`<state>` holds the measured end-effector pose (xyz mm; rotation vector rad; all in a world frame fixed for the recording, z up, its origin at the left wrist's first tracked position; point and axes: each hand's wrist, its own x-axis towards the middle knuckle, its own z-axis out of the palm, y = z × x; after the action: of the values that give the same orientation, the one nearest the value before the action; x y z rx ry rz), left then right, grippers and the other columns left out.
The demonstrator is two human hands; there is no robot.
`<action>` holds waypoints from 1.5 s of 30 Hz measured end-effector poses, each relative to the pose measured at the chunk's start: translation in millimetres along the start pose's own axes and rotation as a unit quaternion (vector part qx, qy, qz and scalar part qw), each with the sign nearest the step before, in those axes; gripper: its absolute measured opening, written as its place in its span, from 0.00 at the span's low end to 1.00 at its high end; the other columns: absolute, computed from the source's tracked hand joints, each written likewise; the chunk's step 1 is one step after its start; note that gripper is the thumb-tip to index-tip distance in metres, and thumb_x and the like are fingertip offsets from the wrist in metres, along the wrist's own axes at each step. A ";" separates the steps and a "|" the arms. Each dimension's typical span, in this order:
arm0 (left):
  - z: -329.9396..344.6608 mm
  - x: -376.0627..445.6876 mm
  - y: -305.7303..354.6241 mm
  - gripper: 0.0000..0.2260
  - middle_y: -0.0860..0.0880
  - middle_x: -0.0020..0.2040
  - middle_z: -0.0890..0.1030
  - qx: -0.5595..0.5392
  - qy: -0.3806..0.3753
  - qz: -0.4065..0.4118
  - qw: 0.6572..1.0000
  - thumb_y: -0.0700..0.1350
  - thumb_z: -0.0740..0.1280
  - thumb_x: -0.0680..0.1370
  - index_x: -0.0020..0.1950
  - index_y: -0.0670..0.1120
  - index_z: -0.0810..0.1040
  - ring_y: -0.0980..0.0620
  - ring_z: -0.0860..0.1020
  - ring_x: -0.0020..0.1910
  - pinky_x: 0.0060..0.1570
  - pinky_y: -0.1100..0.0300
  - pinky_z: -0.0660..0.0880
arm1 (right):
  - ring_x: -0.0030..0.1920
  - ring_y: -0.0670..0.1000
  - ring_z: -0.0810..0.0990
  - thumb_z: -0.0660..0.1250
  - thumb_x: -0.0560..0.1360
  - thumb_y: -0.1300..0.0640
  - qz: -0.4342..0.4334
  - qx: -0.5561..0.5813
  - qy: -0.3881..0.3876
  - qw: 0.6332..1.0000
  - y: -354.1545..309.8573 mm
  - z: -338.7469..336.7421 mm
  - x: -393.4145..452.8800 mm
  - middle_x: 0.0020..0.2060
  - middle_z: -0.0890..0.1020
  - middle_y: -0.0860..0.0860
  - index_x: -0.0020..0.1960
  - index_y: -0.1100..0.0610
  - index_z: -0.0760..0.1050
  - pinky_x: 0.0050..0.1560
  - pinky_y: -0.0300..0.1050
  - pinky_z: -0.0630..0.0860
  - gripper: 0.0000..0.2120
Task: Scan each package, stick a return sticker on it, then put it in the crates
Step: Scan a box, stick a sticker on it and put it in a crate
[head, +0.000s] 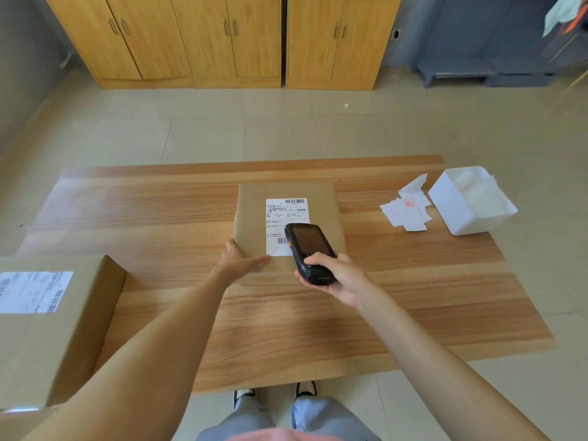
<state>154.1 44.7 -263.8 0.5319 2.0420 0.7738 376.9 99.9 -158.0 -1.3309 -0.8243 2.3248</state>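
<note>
The flat brown cardboard package (288, 218) lies mid-bench with its white shipping label (284, 222) facing up, ready to be read. Your right hand (339, 276) wraps around the black handheld scanner (310, 251), tipping its nose over the label's lower barcode. Your left hand (241, 259) lies flat, fingers straight, pressing the package's near corner so it can't slide. Loose white return stickers (407, 211) wait by the white plastic tub (471, 202) on the wooden bench (286, 329); a second brown box (47, 329) sits at your left.
</note>
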 end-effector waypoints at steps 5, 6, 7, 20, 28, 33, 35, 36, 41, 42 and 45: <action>1.1 -2.2 -0.5 0.46 0.42 0.67 0.68 0.007 -0.001 0.000 1.000 0.52 0.79 0.66 0.74 0.43 0.54 0.43 0.69 0.66 0.66 0.48 0.69 | 0.37 0.61 0.84 0.72 0.68 0.71 0.020 -0.037 0.019 0.999 14.0 8.0 -7.1 0.54 0.77 0.70 0.62 0.67 0.66 0.33 0.46 0.81 0.26; 1.1 -2.3 0.1 0.47 0.42 0.68 0.68 0.008 -0.001 0.000 1.000 0.53 0.79 0.66 0.74 0.43 0.53 0.43 0.69 0.67 0.67 0.47 0.69 | 0.37 0.62 0.84 0.72 0.68 0.71 0.020 -0.041 0.022 0.999 15.6 8.2 -7.8 0.53 0.77 0.70 0.62 0.67 0.66 0.33 0.47 0.81 0.25; 1.2 -1.6 0.2 0.47 0.42 0.68 0.67 0.008 -0.003 0.001 1.000 0.53 0.79 0.66 0.75 0.43 0.53 0.42 0.68 0.67 0.67 0.47 0.68 | 0.37 0.62 0.84 0.72 0.68 0.71 0.021 -0.045 0.024 0.999 16.4 8.1 -9.1 0.52 0.78 0.70 0.60 0.67 0.67 0.33 0.47 0.81 0.23; 1.1 -6.3 2.2 0.47 0.41 0.67 0.67 0.017 -0.004 0.000 1.000 0.54 0.78 0.67 0.74 0.43 0.53 0.42 0.69 0.66 0.65 0.46 0.70 | 0.36 0.61 0.83 0.72 0.68 0.72 0.016 -0.075 0.024 0.997 29.9 11.3 -17.0 0.50 0.78 0.68 0.62 0.66 0.66 0.33 0.48 0.81 0.26; 0.3 -7.9 4.2 0.47 0.41 0.68 0.66 0.020 -0.004 -0.003 1.000 0.54 0.78 0.67 0.75 0.43 0.52 0.41 0.68 0.67 0.67 0.46 0.69 | 0.38 0.60 0.83 0.71 0.69 0.71 0.004 -0.074 0.011 0.997 26.7 9.6 -16.7 0.46 0.80 0.65 0.59 0.65 0.67 0.37 0.48 0.82 0.21; -0.8 -8.8 9.3 0.47 0.41 0.69 0.65 0.027 0.004 -0.011 1.000 0.54 0.78 0.67 0.76 0.45 0.52 0.41 0.66 0.68 0.67 0.45 0.68 | 0.45 0.61 0.83 0.72 0.69 0.69 -0.046 -0.074 0.048 0.995 5.2 -6.5 -2.4 0.53 0.78 0.64 0.61 0.62 0.66 0.39 0.49 0.83 0.24; 0.2 -8.7 12.8 0.46 0.41 0.69 0.64 0.018 0.008 -0.019 1.000 0.53 0.77 0.67 0.75 0.45 0.52 0.41 0.66 0.68 0.68 0.45 0.67 | 0.49 0.62 0.82 0.73 0.68 0.68 -0.067 -0.074 0.086 0.991 -7.8 -20.7 6.3 0.56 0.77 0.64 0.63 0.63 0.65 0.37 0.48 0.83 0.27; 0.6 -8.6 13.9 0.46 0.41 0.69 0.64 0.016 0.009 -0.022 1.000 0.53 0.77 0.68 0.75 0.45 0.52 0.41 0.66 0.68 0.68 0.45 0.67 | 0.50 0.61 0.82 0.73 0.68 0.68 -0.074 -0.077 0.109 0.988 -14.0 -30.0 10.7 0.56 0.77 0.64 0.63 0.63 0.65 0.35 0.47 0.83 0.28; 3.2 -7.8 14.0 0.48 0.41 0.70 0.63 0.016 0.017 -0.030 0.999 0.51 0.78 0.67 0.76 0.45 0.49 0.41 0.65 0.69 0.67 0.45 0.67 | 0.40 0.54 0.80 0.73 0.69 0.67 -0.089 -0.148 0.209 0.962 -29.9 -86.0 21.2 0.46 0.78 0.58 0.49 0.59 0.68 0.34 0.44 0.81 0.16; 3.8 -7.7 13.8 0.48 0.41 0.70 0.63 0.018 0.017 -0.030 0.999 0.51 0.78 0.67 0.76 0.45 0.49 0.41 0.65 0.69 0.67 0.45 0.67 | 0.40 0.52 0.79 0.74 0.68 0.66 -0.084 -0.161 0.225 0.957 -28.4 -96.3 23.3 0.45 0.78 0.57 0.46 0.57 0.69 0.36 0.45 0.80 0.15; 3.9 -7.4 13.1 0.48 0.41 0.70 0.63 0.021 0.019 -0.033 0.999 0.51 0.78 0.67 0.76 0.46 0.50 0.42 0.65 0.69 0.68 0.45 0.66 | 0.45 0.53 0.76 0.74 0.68 0.66 -0.066 -0.182 0.253 0.948 -19.2 -123.7 30.5 0.47 0.75 0.55 0.53 0.58 0.67 0.40 0.46 0.77 0.20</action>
<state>162.4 50.8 -252.2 0.4739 2.1040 0.7082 468.3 170.6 -214.9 -1.8500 -1.1500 1.6549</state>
